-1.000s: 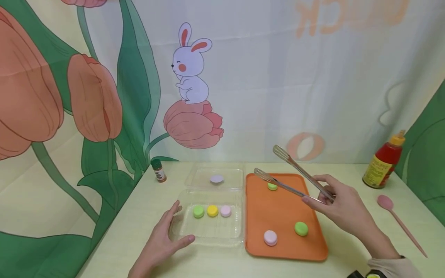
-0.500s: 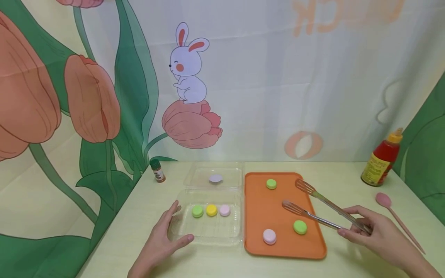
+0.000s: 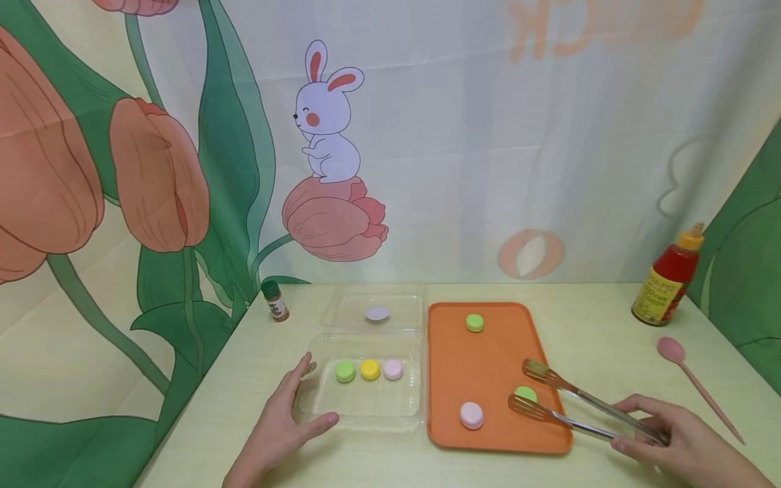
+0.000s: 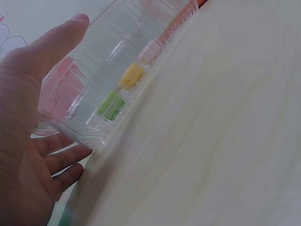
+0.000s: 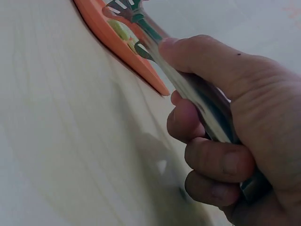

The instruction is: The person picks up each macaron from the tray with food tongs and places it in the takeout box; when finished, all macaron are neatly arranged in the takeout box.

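A tulip-printed cloth (image 3: 439, 156) is hanging behind the tabletop (image 3: 598, 318) and its orange tray (image 3: 482, 369). A clear container (image 3: 360, 404) is sitting beside the left hand (image 3: 289, 420), grip wide. The right hand (image 3: 677, 434) is holding metal tongs (image 3: 601, 406) by their rear, pointing lengthwise toward ten o'clock, tips straddling a green macaron (image 3: 526, 392).

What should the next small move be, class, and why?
Probably settle the tongs around the green macaron nearest them: the right hand holds them spread over the orange tray, and they partly hide that macaron in the head view.
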`<state>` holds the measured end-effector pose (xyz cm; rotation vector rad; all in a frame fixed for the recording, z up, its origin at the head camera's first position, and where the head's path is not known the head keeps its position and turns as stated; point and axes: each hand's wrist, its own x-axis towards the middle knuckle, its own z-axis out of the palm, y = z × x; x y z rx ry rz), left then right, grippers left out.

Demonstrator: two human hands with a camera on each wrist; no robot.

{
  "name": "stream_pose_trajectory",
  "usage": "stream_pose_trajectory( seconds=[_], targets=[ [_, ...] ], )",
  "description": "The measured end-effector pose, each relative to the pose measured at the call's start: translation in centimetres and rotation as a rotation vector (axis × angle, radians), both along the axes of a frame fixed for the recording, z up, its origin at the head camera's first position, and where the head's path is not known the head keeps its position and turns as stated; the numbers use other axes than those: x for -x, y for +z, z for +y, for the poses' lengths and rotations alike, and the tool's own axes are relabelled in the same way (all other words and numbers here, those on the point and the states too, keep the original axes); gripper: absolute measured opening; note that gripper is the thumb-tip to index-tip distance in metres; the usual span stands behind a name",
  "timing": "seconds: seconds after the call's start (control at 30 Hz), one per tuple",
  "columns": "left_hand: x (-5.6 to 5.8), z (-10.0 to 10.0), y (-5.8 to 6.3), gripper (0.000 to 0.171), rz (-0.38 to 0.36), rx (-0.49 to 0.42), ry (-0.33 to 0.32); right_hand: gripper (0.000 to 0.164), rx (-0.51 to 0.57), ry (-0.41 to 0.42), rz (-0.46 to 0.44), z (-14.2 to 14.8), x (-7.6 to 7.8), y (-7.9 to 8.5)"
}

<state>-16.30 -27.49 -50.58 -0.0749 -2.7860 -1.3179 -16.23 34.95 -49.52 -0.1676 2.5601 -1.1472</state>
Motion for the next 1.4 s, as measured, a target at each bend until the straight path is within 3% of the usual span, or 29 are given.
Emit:
stream_pose_trajectory(
  seconds=[0.3,0.67,1.1,1.4],
  targets=[
    [0.0,-0.2,0.3,0.12,0.019,0.009,-0.009,0.044,-0.044,0.064,0.045,-0.4,0.2,0.2],
    [-0.1,-0.4,0.1,0.12,0.006,0.009,-0.002,0.033,-0.083,0.08,0.01,-1.0,0.3,0.7],
    [-0.2,-0.5,-0.1,0.12,0.023,0.006,-0.01,0.034,-0.101,0.041,0.032,-1.2,0.6,0.2],
    [0.0,-0.4,-0.4,0.122,0.026,-0.003,-0.02,0.033,-0.022,0.067,0.136,-1.1,0.2,0.9]
  ],
)
